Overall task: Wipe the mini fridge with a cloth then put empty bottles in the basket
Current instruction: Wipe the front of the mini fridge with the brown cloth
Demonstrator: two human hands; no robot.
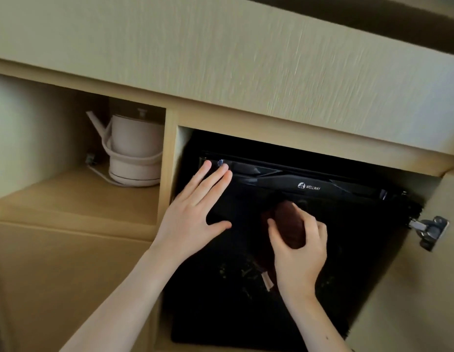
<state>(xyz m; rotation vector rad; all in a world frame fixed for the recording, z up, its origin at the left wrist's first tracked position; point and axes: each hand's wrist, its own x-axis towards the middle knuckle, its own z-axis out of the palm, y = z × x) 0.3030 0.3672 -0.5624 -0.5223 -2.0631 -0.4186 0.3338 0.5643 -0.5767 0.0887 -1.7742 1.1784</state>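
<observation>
Beige cabinet (68, 262) houses 2 compartments. Black mini fridge (347, 224) fills the right compartment; white kettle (134, 148) stands in the left. Left hand (193, 212) lies flat, fingers straight, on the fridge door's top-left corner. Right hand (299, 255) grasps the brown cloth (289, 224) against the door centre.

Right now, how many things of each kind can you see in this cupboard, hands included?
Hands: 2 (left hand, right hand)
Fridge: 1
Cloth: 1
Kettle: 1
Hinge: 1
Total: 6
</observation>
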